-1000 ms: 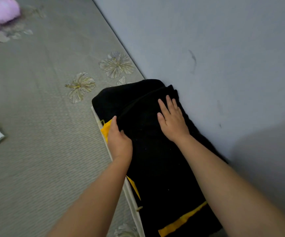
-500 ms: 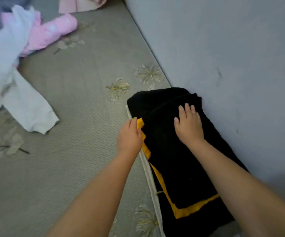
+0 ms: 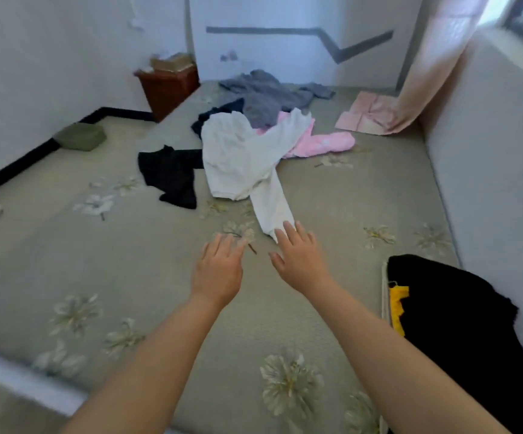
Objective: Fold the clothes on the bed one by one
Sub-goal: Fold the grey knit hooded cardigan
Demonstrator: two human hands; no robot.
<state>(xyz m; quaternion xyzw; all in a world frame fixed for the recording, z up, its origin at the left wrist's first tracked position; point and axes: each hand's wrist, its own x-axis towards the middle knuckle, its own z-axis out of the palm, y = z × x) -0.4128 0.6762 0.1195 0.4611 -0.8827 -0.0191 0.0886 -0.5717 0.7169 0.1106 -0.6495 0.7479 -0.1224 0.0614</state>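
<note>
Fingers [image 3: 291, 228] of both our hands are spread apart and hold nothing, over the bed [image 3: 66, 261]. Just beyond them begins the white garment [image 3: 238, 158], its sleeve end at our right hand [image 3: 299, 261]. Right of them lies the folded black garment [image 3: 451, 314]. Our left hand [image 3: 218, 270] hovers beside.
</note>
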